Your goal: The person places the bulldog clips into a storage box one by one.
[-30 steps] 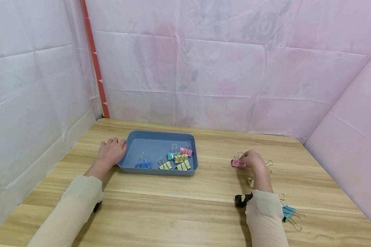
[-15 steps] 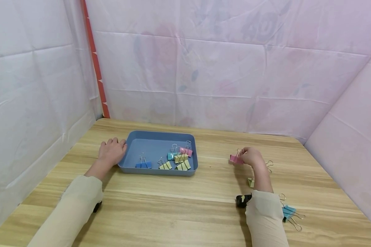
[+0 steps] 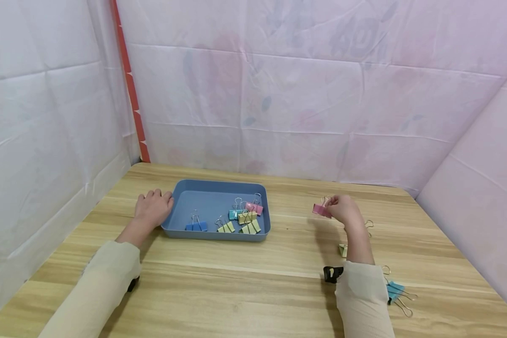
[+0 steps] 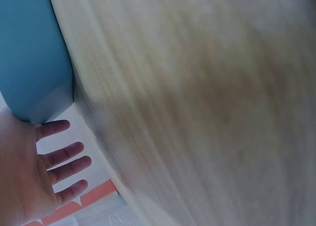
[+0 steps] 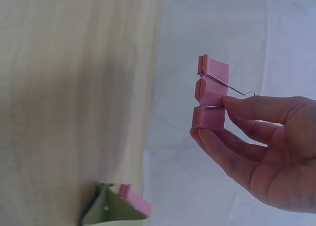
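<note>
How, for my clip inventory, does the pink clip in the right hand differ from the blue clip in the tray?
Place: the pink clip is held above the table, while the blue clip lies inside the tray. State: the right hand pinches the pink clip; no hand touches the blue clip. Both have wire handles.

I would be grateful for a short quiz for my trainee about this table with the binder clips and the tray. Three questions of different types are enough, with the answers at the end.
1. What colour is the held binder clip in the right hand?
a) yellow
b) pink
c) teal

2. True or false: the blue binder clip lies inside the blue tray.

3. Fill in: in the head view, the left hand is at the ____ end of the blue tray.

Key: 1. b, pink; 2. true; 3. left.
</note>
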Tool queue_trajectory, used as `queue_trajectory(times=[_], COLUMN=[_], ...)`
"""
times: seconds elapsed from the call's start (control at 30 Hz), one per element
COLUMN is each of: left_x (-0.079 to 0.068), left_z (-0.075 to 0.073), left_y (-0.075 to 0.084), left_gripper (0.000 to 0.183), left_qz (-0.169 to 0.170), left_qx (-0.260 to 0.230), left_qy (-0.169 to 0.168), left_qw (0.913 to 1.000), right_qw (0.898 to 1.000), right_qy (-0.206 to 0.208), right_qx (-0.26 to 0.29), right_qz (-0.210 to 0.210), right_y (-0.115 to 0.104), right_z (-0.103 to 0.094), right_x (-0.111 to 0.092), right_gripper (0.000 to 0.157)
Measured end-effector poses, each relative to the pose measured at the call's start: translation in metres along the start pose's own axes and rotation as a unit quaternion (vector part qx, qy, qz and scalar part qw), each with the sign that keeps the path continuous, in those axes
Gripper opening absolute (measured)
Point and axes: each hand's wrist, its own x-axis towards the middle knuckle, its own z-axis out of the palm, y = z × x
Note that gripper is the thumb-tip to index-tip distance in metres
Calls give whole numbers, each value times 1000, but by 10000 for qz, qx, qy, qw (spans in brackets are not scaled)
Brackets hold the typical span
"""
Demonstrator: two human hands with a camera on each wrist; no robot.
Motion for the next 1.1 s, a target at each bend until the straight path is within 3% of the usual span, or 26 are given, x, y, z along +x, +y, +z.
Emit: queue_trajectory(times=[0.73, 1.1], left_x=[2, 1], left_z=[1, 1], left_y=[0, 0], left_gripper=[40, 40], left_qz=[2, -21], left_qx=[-8, -42], left_qy=[12, -21], left_qw=[10000, 10000], right_qw=[9963, 9928], right_qy=[532, 455], right_qx=[-227, -107], right_qz=[-641, -1102], right_y=[-49, -69], right_z=[-4, 6], right_x=[-13, -13], right_gripper=[7, 5])
